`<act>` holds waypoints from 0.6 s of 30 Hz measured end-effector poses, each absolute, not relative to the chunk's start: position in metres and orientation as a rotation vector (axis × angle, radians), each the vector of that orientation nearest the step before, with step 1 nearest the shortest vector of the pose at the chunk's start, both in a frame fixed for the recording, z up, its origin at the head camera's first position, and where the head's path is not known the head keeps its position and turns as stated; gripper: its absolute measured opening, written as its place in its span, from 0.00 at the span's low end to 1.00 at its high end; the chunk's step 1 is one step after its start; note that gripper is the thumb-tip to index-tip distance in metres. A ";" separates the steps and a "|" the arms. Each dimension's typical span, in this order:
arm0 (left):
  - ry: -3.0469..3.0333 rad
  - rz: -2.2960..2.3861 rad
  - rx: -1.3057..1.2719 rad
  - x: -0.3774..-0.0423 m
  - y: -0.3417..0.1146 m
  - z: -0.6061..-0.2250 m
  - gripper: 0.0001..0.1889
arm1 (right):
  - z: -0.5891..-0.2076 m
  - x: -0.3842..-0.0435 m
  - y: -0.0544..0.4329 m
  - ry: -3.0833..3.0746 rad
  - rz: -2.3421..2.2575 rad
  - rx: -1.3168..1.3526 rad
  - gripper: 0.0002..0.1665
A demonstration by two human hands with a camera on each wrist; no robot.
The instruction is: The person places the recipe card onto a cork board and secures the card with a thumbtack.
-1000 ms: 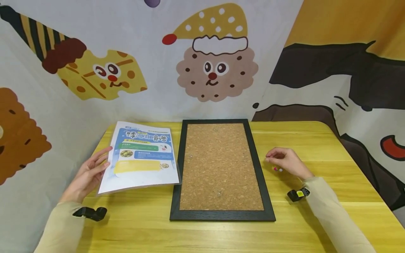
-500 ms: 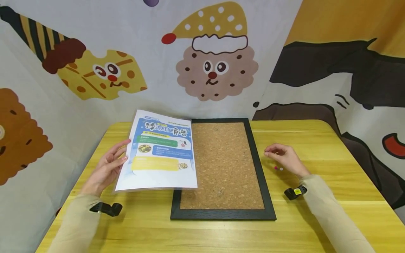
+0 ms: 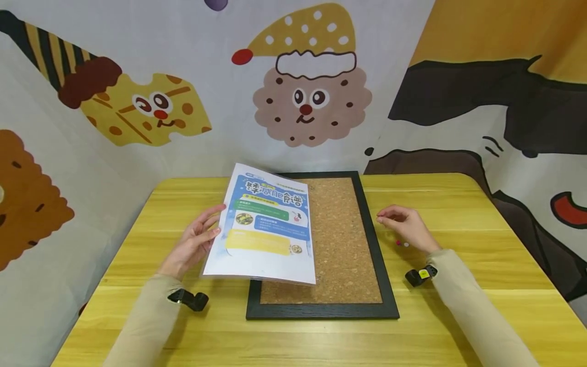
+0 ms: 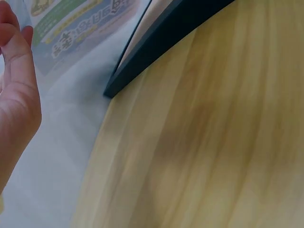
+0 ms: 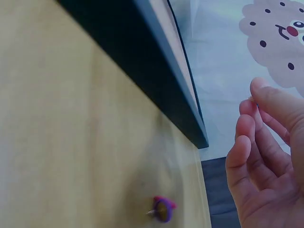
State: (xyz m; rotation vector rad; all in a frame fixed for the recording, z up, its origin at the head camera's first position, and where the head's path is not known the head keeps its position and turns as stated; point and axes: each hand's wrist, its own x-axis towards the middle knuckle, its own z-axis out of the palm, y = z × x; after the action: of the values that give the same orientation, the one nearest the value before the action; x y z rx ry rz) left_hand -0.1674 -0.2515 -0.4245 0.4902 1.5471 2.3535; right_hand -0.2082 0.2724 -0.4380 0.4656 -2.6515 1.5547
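My left hand point(image 3: 191, 245) holds the left edge of a laminated sheet point(image 3: 266, 260) with printed Chinese text. The sheet hangs tilted over the left part of a black-framed cork board point(image 3: 341, 244). Past the board's right edge, my right hand point(image 3: 410, 228) brings thumb and index fingertip together. In the right wrist view, a tiny pale bit, apparently a push pin point(image 5: 251, 99), shows between them; most of it is hidden. Below this hand lie a pink push pin point(image 3: 398, 243) and a pale-looking one point(image 3: 406, 244) on the table.
The wooden table point(image 3: 321, 341) carries the board near its back edge. Behind it hangs a white cloth point(image 3: 220, 153) printed with cartoon food. Each wrist wears a small black camera point(image 3: 194, 300).
My left hand has carried the sheet rightward, from beside the board to over its left part. The right hand has shifted slightly left and stays beside the board.
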 end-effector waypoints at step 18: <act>1.677 2.172 0.434 -0.183 -0.192 -0.441 0.30 | -0.422 -0.253 0.254 -2.662 1.480 0.378 0.17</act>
State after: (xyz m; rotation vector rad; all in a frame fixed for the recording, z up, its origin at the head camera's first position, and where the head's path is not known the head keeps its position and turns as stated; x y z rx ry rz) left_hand -0.1826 -0.1921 -0.4414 0.4340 1.6769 2.1716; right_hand -0.2534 0.2540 -0.4221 0.3781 -2.6622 1.4801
